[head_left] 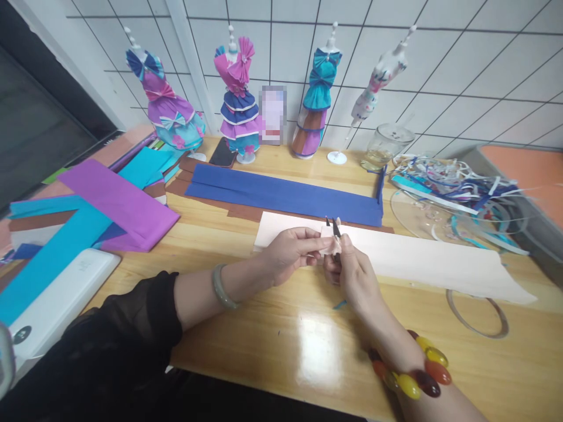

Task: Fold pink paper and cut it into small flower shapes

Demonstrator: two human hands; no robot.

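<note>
Over the near edge of a long white paper strip (417, 258), both of my hands meet. My left hand (288, 252) pinches a small piece of white paper (326, 234) between thumb and fingers. My right hand (360, 272) is closed around a pair of scissors (336, 227); its dark blades stand apart and point away from me, with the small piece at them. The handles are mostly hidden in my fingers. Just beyond lies a blue paper strip (285, 192) on top of brown paper (241, 214).
Dress forms in paper dresses (173, 108) and a bare patterned one (373, 88) line the tiled wall. Coloured strips (118, 205) and a white device (70, 293) lie left. At right are a glass cup (387, 143), paper scraps (457, 181) and a tape ring (477, 331).
</note>
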